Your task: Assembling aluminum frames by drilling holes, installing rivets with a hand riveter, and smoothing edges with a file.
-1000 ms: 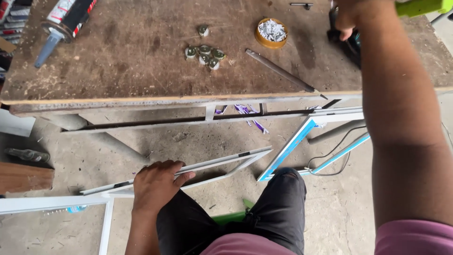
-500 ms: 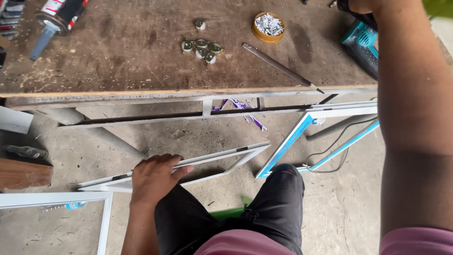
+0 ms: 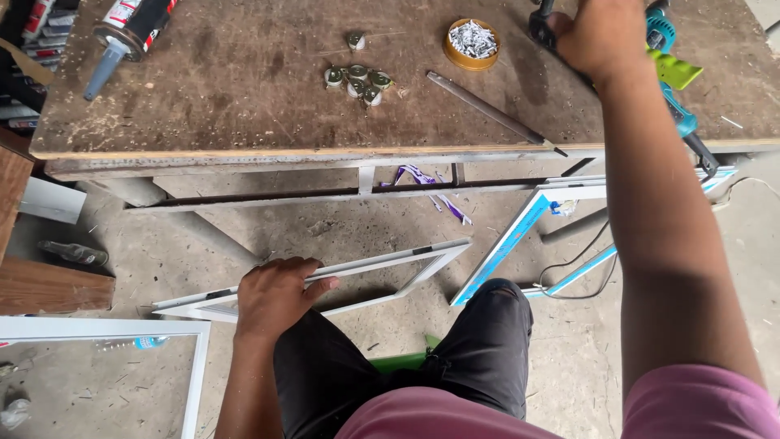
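Observation:
My left hand (image 3: 275, 296) grips the top rail of a white aluminium frame (image 3: 406, 262) that rests against my knees, below the workbench. My right hand (image 3: 599, 34) reaches far across the wooden workbench (image 3: 244, 89) and closes around the handle of a teal power drill (image 3: 670, 57) with a lime-green part, lying at the bench's right side. On the bench lie a cluster of small metal rollers (image 3: 357, 80), a round yellow tin of screws (image 3: 472, 41) and a long thin metal rod (image 3: 487, 110).
A sealant cartridge gun (image 3: 130, 28) lies at the bench's far left. A blue-taped frame (image 3: 520, 236) leans under the bench on the right, near a cable on the concrete floor. Another white frame (image 3: 191, 366) lies at lower left beside a wooden block (image 3: 49, 284).
My right hand has come down onto the drill on the bench. The view shifted so the bench sits lower. My left hand stays on the white frame.

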